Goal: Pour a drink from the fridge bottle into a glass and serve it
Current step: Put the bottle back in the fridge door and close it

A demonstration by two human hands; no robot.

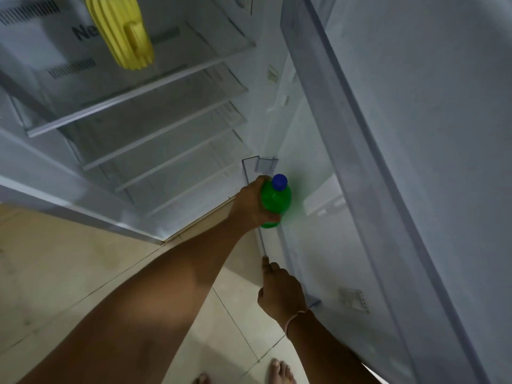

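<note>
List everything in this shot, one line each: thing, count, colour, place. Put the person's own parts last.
bottle: one, green with a blue cap, upright in the lower door bin of the open fridge.
door bin: one, clear plastic, low on the inside of the fridge door.
fridge door: one, pale grey-white, swung open at the right.
shelves: several, clear glass with white edges, stacked inside the fridge.
jug: one, yellow and ribbed, on the top shelf.
floor: pale tiles, below the fridge.
left hand: grips the bottle's shoulder.
right hand: holds the front rim of the door bin; thin band at the wrist.
feet: two, bare, at the bottom edge.
</note>
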